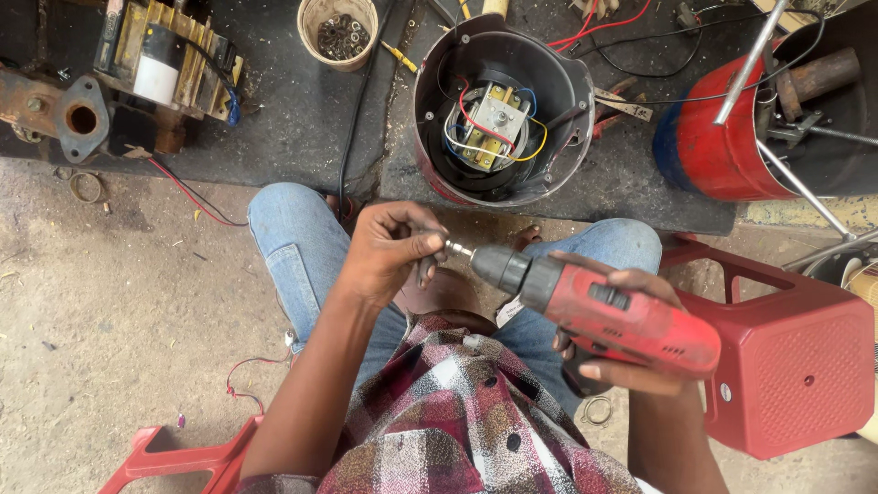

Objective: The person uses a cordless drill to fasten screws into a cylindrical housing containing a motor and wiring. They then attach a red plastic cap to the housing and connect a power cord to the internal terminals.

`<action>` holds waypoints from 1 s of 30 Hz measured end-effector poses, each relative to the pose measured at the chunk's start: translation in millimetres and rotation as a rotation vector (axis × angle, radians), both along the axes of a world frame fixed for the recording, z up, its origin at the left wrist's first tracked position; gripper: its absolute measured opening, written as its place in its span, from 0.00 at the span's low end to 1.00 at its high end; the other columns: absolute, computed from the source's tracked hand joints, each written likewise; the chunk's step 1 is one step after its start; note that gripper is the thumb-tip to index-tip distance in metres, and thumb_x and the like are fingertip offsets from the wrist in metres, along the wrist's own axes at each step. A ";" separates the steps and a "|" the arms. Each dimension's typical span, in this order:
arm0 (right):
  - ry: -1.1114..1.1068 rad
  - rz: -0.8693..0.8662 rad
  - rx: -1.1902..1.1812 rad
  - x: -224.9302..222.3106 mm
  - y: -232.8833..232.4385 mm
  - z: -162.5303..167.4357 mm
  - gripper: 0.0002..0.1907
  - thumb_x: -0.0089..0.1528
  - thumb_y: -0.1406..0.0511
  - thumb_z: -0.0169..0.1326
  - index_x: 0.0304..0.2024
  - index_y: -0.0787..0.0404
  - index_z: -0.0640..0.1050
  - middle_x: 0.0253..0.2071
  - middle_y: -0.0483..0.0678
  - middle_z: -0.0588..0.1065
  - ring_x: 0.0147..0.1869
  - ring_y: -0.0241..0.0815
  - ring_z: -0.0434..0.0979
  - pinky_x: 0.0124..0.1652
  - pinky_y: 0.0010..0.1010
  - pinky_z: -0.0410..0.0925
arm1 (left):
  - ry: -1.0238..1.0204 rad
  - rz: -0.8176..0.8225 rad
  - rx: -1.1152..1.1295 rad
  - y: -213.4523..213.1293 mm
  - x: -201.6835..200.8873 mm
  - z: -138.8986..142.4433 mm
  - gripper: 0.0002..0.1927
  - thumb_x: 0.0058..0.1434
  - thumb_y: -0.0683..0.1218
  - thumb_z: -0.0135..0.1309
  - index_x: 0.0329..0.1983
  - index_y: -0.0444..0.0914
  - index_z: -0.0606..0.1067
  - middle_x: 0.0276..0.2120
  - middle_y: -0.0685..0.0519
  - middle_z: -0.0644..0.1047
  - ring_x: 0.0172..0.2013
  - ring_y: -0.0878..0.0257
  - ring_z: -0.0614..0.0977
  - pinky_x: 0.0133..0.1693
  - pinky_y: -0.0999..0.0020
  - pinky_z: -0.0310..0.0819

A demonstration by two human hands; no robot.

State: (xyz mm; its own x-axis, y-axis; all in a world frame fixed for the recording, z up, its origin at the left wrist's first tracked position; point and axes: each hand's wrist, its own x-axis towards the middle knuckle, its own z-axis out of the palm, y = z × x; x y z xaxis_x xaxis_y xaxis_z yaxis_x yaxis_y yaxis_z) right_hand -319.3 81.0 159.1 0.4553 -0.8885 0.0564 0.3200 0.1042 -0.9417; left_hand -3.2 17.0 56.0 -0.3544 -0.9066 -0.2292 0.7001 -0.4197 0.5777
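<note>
The right hand [631, 343] is closed around the body of a red cordless drill [613, 311], whose grey chuck points toward the left hand [393, 252]. The left hand's fingers are pinched together on a small metal bit [457, 249] at the chuck's tip; it seems to sit in the chuck, but this is hard to see. Beyond both hands lies an open round motor housing [498, 105] with coloured wires. A red plastic stool [786, 366] stands just beside the right hand.
</note>
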 end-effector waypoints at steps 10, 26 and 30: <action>-0.252 -0.295 0.173 17.6 14.5 -21.6 0.54 0.46 0.82 0.59 0.74 0.59 0.58 0.58 0.76 0.69 0.42 0.69 0.83 0.36 0.54 0.78 | 0.427 0.205 0.090 4.5 -60.9 -12.1 0.12 0.65 0.46 0.63 0.43 0.32 0.79 0.35 0.51 0.78 0.27 0.68 0.71 0.29 0.72 0.62; -0.096 -0.266 0.072 9.8 -25.5 12.8 0.53 0.45 0.84 0.61 0.73 0.63 0.62 0.60 0.70 0.71 0.44 0.64 0.83 0.40 0.51 0.80 | -0.404 0.417 0.245 -10.1 -28.9 1.1 0.22 0.71 0.57 0.57 0.36 0.32 0.73 0.26 0.52 0.73 0.24 0.63 0.73 0.26 0.68 0.65; 0.088 -0.169 0.044 8.7 -58.8 24.5 0.54 0.43 0.83 0.64 0.72 0.65 0.62 0.59 0.64 0.72 0.49 0.59 0.83 0.47 0.50 0.80 | -0.499 0.449 0.184 -27.3 -4.9 -10.7 0.20 0.67 0.56 0.57 0.45 0.33 0.74 0.36 0.51 0.79 0.36 0.63 0.80 0.37 0.67 0.75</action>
State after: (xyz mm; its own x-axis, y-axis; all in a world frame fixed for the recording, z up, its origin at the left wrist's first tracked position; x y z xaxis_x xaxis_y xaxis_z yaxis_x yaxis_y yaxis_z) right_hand -310.6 22.2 183.6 0.3007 -0.9536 -0.0177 0.2532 0.0977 -0.9625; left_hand -8.1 -10.3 45.3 0.2333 -0.8717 -0.4309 0.4981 -0.2735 0.8228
